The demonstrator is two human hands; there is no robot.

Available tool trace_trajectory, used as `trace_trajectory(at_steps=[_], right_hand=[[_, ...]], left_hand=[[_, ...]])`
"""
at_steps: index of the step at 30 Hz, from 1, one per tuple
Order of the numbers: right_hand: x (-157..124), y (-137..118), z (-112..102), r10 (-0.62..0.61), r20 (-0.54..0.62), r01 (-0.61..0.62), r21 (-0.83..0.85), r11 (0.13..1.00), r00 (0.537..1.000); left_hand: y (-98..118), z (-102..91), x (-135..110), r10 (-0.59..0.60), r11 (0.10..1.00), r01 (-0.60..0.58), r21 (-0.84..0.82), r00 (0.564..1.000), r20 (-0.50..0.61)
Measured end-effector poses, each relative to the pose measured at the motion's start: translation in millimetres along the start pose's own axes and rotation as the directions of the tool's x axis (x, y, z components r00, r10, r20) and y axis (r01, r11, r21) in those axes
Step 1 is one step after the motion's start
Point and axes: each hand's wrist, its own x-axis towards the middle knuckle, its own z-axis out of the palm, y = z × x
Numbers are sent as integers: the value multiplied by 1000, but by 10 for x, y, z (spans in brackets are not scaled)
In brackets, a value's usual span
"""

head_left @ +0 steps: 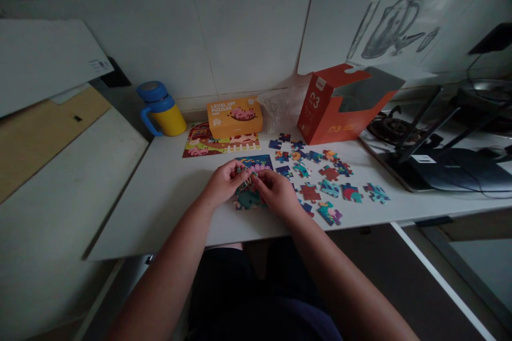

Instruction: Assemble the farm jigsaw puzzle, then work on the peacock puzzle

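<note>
Manipulating a wiry item (pixel 247 181) ctr-frame, L hand (pixel 221 184) & R hand (pixel 279 192), near-closed, pinched it; next prob. needed steady grip.

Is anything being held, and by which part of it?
The left hand and right hand pinch a small item; what it is and where it's gripped, I can't tell.

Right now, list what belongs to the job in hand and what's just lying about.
Likely in the job:
small thing, too blurred to name, in left hand and right hand
picture below
puzzle pieces

Probably just lying about:
jug
router
stove burner
</note>
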Motion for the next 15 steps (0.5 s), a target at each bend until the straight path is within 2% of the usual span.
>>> trace_trajectory(at_steps=[6,15], right_hand=[[-24,51,-11,79,-152,-70,61,996,985],[-57,31,-38,110,-224,-88,105,991,968]], left_hand=[[-9,-22,-93,-38,999,38,-25,999,-2],[21,-31,-93,-52,997,47,-59,996,-72]])
